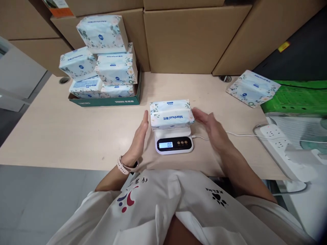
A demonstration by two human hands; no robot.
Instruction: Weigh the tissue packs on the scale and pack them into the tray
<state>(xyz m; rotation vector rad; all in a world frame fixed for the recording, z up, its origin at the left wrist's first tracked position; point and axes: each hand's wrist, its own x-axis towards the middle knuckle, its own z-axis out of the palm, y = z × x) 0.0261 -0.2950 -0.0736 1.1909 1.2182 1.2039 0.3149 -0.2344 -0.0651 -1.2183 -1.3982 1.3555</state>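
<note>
A floral tissue pack (171, 114) rests on a small white digital scale (174, 144), whose lit display reads 0.0. My left hand (139, 139) stands upright just left of the pack, fingers straight, with a narrow gap between. On the other side, my right hand (213, 127) is open with its fingertips at the pack's right end; whether they touch it I cannot tell. Neither hand grips anything. A white cable (201, 137) runs from the scale's right side.
Several tissue packs (116, 68) are piled in and above a green carton tray (107, 101) at back left. Another tissue pack (252, 89) lies at right beside a green plastic crate (301, 98). A power strip (283, 149) sits at the right edge; cardboard boxes (184, 41) line the back.
</note>
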